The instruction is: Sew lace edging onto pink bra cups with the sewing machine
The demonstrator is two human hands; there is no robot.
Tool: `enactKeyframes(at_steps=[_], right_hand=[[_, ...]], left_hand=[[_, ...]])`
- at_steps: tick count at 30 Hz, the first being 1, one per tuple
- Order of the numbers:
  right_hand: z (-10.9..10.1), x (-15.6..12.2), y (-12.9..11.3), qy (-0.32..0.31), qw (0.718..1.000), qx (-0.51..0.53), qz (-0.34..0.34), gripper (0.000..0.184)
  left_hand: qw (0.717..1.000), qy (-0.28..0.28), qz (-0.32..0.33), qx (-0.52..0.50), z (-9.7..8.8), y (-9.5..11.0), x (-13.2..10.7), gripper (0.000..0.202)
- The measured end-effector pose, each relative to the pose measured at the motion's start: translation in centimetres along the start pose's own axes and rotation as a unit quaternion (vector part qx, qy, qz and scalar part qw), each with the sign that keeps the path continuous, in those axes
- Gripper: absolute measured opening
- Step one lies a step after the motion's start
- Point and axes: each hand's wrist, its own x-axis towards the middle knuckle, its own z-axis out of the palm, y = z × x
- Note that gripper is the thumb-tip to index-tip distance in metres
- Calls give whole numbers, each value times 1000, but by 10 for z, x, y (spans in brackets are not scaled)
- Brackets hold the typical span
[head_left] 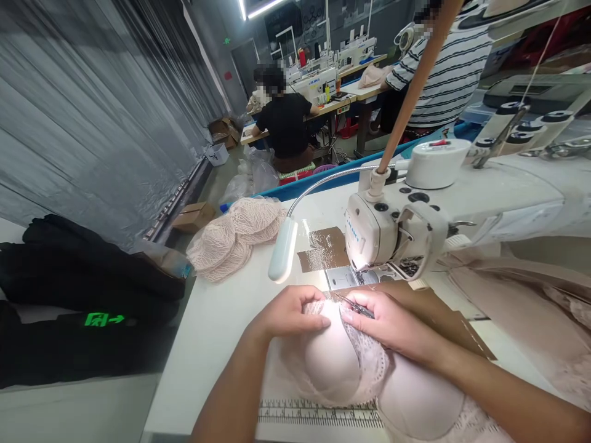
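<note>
A pale pink bra [331, 354] with smooth moulded cups and lace edging lies across the front of the sewing table. My left hand [295, 314] pinches the upper left edge of one cup, thumb on top. At the cup's other upper edge, my right hand [383, 317] grips the lace border. A small dark pointed tool, like thread snips [359, 306], is also held in that hand, its tip towards the cup's top. Just beyond both hands stands the sewing machine head [373, 227], its needle area above a metal plate [339, 278].
A lit lamp [282, 249] on a bent neck hangs left of the machine. Stacked lace cups [235, 237] lie at the table's far left. A ruler strip [318, 415] runs along the front edge. Beige fabric [521, 289] is heaped at right. Two people sit at machines beyond.
</note>
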Motion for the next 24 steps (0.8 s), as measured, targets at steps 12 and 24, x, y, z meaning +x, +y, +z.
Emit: enactKeyframes(at_steps=[12,24], right_hand=[[-10,-1,1,-13,1000,0,-12,31],[-20,-1,2,-54,998,-18,-2,26]], left_hand=[[992,-28,-28,-117,16,-7,10,29],[987,29,-18,-158,26,-8,15,37]])
